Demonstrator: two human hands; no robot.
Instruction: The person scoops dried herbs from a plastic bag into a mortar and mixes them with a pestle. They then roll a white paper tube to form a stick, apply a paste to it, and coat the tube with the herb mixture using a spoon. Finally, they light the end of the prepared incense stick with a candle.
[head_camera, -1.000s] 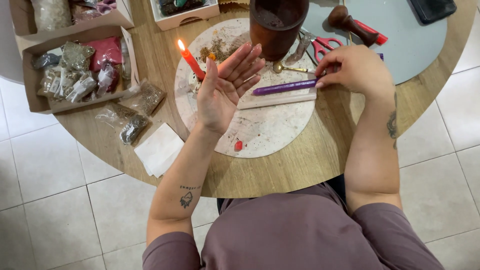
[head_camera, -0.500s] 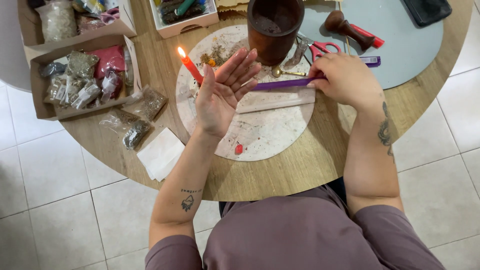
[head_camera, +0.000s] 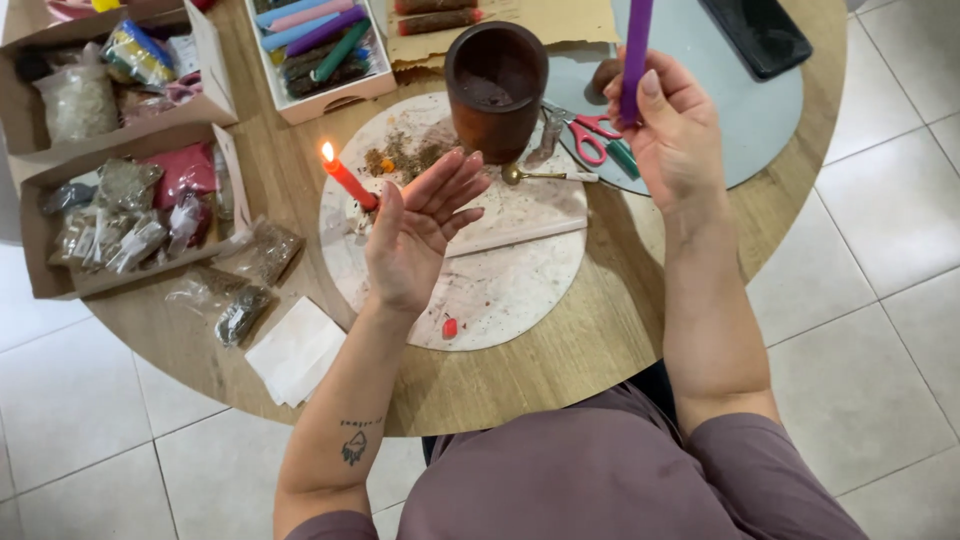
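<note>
— Round wooden table (head_camera: 560, 380) on a pale tiled floor (head_camera: 880, 300). What is on it?

— I sit at its near edge. In the middle lies a pale speckled disc (head_camera: 500, 300), dusted with brown crumbs at the far side. A dark wooden cup (head_camera: 497, 88) stands on the disc's far rim. A thin pale stick (head_camera: 515, 238) lies across the disc, and a small red blob (head_camera: 449, 327) sits near its front.

— Your left hand?

— My left hand (head_camera: 415, 235) is wide open, palm up and fingers spread, hovering over the disc and holding nothing. A lit red candle (head_camera: 348, 180) leans just beside its thumb; whether they touch, I cannot tell.

— And the right?

— My right hand (head_camera: 672, 130) is closed around a purple candle (head_camera: 636, 50), held upright above the table's far right part, over a grey mat (head_camera: 740, 110). Its top runs out of view.

— What lies under it?

— Red-handled scissors (head_camera: 592, 135) and a small gold spoon (head_camera: 530, 176), between the cup and my right wrist. A dark phone (head_camera: 765, 35) rests on the mat's far side.

— On the left?

— Two cardboard boxes (head_camera: 215, 150) of bagged herbs, two loose bags (head_camera: 245, 300) just in front of them, and a white napkin (head_camera: 295, 350) near the edge. A small box of coloured candles (head_camera: 320, 50) stands left of the cup.
</note>
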